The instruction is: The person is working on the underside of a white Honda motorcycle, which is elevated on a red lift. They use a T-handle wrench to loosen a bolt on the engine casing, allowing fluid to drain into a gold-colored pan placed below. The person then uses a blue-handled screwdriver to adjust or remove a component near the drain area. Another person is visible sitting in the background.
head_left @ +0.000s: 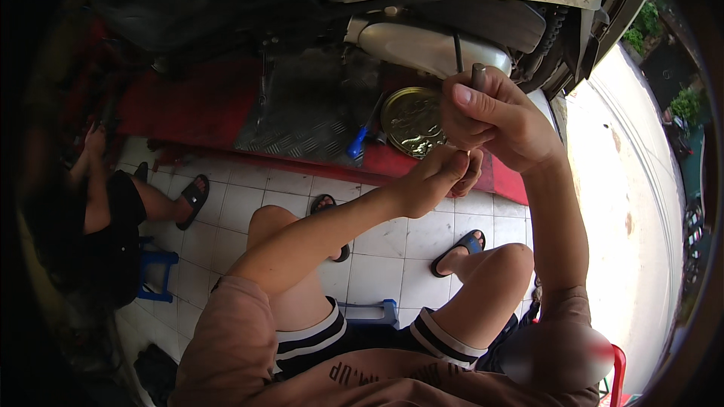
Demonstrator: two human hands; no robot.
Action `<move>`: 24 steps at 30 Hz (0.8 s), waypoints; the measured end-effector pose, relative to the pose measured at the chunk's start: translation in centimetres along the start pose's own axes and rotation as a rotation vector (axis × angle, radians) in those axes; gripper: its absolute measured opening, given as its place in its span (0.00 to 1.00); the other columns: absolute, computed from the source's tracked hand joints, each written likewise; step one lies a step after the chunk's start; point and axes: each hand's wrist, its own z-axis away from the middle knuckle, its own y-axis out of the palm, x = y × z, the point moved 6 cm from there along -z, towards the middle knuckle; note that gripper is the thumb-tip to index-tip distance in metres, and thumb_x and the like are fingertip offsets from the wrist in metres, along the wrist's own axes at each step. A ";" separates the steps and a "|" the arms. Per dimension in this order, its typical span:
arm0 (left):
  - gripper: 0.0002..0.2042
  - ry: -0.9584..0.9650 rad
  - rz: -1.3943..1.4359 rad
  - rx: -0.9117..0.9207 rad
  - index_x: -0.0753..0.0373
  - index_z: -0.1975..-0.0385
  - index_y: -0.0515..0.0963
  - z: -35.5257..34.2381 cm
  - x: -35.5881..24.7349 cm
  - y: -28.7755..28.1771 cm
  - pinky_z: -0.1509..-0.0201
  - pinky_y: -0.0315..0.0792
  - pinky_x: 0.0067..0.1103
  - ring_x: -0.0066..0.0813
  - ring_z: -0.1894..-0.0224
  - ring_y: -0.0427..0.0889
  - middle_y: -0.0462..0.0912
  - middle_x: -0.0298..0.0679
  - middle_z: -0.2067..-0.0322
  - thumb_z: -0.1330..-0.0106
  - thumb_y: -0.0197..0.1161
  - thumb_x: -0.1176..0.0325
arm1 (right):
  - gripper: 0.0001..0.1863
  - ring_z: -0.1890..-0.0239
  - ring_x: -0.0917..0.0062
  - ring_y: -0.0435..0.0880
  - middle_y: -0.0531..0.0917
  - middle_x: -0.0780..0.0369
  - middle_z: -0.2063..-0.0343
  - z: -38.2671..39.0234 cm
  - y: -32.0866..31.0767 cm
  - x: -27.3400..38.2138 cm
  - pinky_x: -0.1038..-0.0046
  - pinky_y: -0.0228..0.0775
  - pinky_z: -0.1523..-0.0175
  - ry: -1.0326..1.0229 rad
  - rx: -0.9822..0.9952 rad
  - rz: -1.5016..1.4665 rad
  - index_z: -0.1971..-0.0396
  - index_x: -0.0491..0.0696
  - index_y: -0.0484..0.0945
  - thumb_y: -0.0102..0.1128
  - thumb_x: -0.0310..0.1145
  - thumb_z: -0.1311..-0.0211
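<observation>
My right hand [498, 117] is raised in front of the motorbike, its fingers closed round a grey metal rod [479, 74] whose round end sticks up past my thumb. A thin black bar [458, 53] rises just beside that hand; whether I hold it too is unclear. Directly below, my left hand [441, 177] is closed with fingers pinched, almost touching the right; what it grips is hidden. Behind my hands lies a round gold-coloured tray [400, 109] with small shiny parts in it. A blue-handled screwdriver [358, 142] rests left of the tray.
The motorbike's silver cover [422, 44] overhangs a red work platform [181, 109] with a dark tread plate [294, 124]. At the left sits another person [94, 203], near a blue stool [157, 275]. White floor tiles [381, 249] show between my knees; bright pavement lies at right.
</observation>
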 end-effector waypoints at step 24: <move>0.12 -0.906 -0.739 0.311 0.64 0.59 0.77 -1.2 -4.7 -1.2 0.59 0.72 0.42 0.59 0.63 0.78 0.80 0.56 0.71 0.35 0.50 0.66 | 0.26 0.95 0.79 0.55 0.55 0.66 0.94 3.4 -3.2 -1.9 0.74 0.36 0.86 -0.940 0.432 -0.587 0.96 0.49 0.53 0.59 0.15 0.51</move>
